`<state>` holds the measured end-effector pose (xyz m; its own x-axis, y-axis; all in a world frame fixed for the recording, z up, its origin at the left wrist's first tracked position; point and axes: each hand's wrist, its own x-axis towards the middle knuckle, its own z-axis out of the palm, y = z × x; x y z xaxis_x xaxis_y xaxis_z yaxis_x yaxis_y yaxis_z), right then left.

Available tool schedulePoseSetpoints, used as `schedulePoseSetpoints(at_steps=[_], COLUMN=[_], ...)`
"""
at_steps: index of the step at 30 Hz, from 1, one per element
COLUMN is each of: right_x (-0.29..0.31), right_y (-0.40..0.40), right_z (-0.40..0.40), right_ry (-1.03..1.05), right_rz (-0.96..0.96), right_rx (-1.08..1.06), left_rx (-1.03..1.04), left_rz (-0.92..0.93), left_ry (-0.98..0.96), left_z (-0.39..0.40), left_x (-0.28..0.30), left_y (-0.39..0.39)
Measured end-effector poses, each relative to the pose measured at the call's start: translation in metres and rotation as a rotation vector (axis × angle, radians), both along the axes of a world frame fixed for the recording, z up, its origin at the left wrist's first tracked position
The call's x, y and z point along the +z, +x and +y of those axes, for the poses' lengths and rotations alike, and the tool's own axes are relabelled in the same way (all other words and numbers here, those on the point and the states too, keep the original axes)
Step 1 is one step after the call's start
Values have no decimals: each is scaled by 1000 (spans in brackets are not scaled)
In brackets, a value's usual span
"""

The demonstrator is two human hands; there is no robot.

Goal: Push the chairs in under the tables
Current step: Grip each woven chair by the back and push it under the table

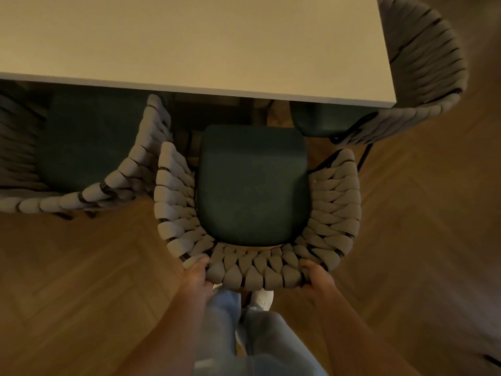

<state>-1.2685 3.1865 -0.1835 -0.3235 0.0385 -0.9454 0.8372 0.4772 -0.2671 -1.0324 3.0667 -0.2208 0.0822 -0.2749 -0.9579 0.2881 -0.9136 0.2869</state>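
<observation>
A chair [252,185] with a dark green seat cushion and a grey woven-rope backrest stands right below me, its seat's front edge a little short of the white table's [189,44] near edge. My left hand [196,275] grips the backrest rim at its left rear. At the right rear of the same rim my right hand [317,279] holds on too. The whole seat cushion is in view, outside the tabletop.
A second woven chair [81,164] stands to the left, partly under the table. A third chair [423,63] sits at the table's right end. The floor is wooden herringbone parquet [81,280]. My legs and white shoes show behind the chair.
</observation>
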Motion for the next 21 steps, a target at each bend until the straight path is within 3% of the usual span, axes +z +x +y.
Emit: schedulePoseSetpoints(at_steps=[21], right_x=[76], right_y=[24], right_z=[-31], right_ry=[-91], right_rz=[6], right_rx=[-148], left_rx=[37], left_rz=[11], left_ry=[-146], left_z=[-25], left_x=[54], left_y=[20])
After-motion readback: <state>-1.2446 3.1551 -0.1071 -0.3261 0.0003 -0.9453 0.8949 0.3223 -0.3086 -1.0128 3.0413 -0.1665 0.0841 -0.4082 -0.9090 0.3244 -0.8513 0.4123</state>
